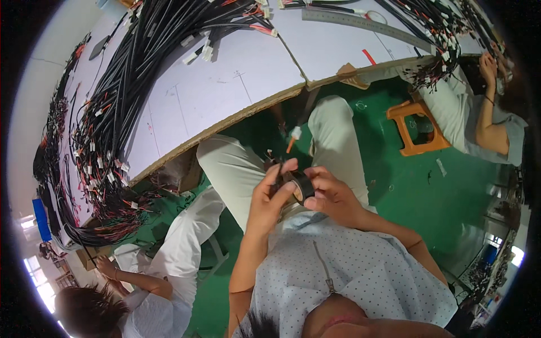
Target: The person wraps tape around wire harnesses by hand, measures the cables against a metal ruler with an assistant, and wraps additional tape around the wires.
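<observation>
In front of my lap, a roll of black tape (305, 186) is between my two hands. My right hand (333, 195) is closed around the roll's right side, fingertips on its rim. My left hand (269, 197) is closed too, its fingers pinching a dark wire cable (271, 160); its thumb lies against the roll's left side. Just beyond the left fingertips, a white connector (296, 133) with an orange wire stub sticks out toward the table. How the cable runs inside my left fingers is hidden.
Ahead stands a white-topped table (217, 104) with a rough edge, bearing a thick pile of black cables (132, 73) and a steel ruler (360, 23). An orange stool (418, 128) is on the green floor. Co-workers sit at left (163, 281) and right (484, 121).
</observation>
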`<state>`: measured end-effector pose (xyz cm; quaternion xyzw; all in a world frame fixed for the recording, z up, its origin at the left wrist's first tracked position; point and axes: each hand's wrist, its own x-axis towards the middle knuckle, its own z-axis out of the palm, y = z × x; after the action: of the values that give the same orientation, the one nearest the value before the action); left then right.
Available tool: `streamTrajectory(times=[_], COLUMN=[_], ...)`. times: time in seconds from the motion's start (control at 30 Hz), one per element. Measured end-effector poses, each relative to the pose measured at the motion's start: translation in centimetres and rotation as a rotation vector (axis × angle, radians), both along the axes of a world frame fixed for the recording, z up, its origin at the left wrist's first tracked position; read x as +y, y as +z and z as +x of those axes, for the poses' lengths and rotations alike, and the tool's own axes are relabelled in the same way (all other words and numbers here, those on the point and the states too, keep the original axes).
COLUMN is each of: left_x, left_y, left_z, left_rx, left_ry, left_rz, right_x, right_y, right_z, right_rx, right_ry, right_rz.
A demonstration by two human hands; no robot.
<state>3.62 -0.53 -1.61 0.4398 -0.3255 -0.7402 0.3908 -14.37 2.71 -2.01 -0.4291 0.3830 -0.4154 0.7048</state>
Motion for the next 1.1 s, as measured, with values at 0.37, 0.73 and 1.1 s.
streamTrajectory(times=[0.37,0.73,1.1], left_x=[-1.3,-0.8,-0.8], left_y=[1.5,-0.3,0.8], left_z=[0.6,0.5,0.2], left_rx=[-0.228,-0.34,-0.257], left_ry=[-0.197,-0.211,-0.159], left_rz=[-0.104,-0.12,-0.061], right_x=[-0.7,-0.7,-0.1], right_y=[0.8,0.8,0.1], right_z=[-1.8,-2.5,-2.9], right_rx=[0.328,0.283,-0.013], right_ry=[0.104,0.129,0.095], right_rz=[-0.343,-0.325,0.106])
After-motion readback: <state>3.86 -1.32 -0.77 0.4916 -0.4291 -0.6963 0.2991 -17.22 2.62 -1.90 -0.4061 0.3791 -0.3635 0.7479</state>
